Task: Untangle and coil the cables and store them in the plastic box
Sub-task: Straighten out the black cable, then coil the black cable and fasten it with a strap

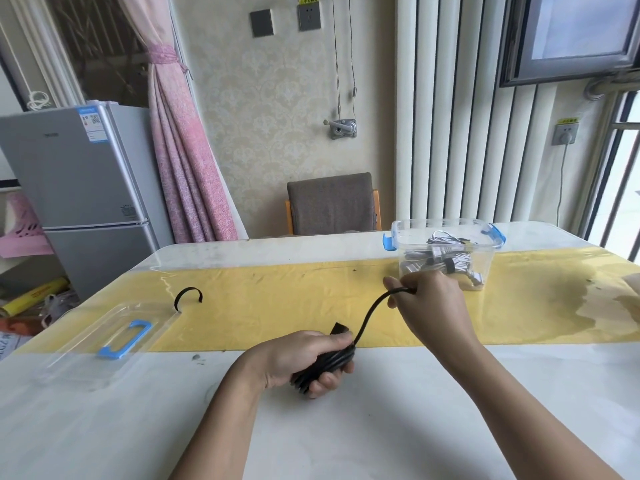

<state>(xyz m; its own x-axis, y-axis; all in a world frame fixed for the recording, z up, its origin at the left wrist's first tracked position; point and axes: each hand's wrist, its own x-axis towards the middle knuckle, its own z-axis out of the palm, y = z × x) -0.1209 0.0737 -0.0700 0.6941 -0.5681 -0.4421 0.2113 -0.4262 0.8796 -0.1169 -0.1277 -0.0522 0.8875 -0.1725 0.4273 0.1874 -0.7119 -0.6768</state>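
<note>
A black cable (367,318) runs between both hands above the table. My left hand (304,358) grips the coiled bundle of that cable near the table's middle front. My right hand (427,301) pinches the loose end, raised up and to the right. Behind my right hand stands the clear plastic box (408,244) with blue latches; white coiled cables (446,259) lie inside it. The box's clear lid (114,336) with a blue handle lies flat at the left. A curled black strap (188,296) lies just beyond the lid.
The white table (381,427) carries a yellow runner (277,306) across its middle. A brown chair (332,204) stands behind the far edge. A grey fridge (86,188) and pink curtain are at the left, a radiator and window at the right.
</note>
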